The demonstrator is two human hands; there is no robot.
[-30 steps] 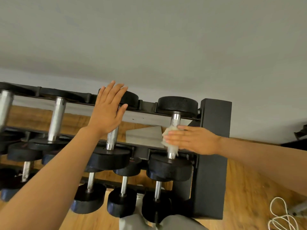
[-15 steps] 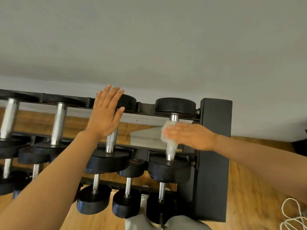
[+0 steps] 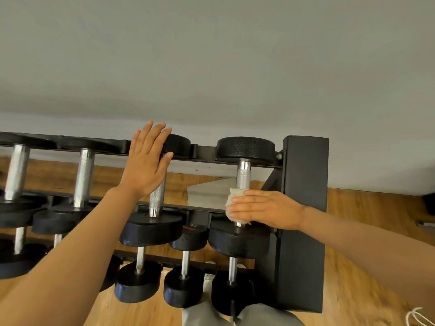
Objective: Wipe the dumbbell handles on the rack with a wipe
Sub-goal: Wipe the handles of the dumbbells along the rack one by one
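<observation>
- Two hands up at the rack (image 3: 303, 208), top tier.
- my left hand (image 3: 146, 168) flat, fingers straight, over the second dumbbell (image 3: 156, 203) from the rack's right end.
- my right hand (image 3: 266, 209), fingers straight, presses the wipe (image 3: 231, 196) on the dumbbell handle (image 3: 243, 176) at the rack's right end, low near the front weight.

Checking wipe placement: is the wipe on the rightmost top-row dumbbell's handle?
Yes, the right hand presses the wipe against that handle, near its lower end.
</observation>
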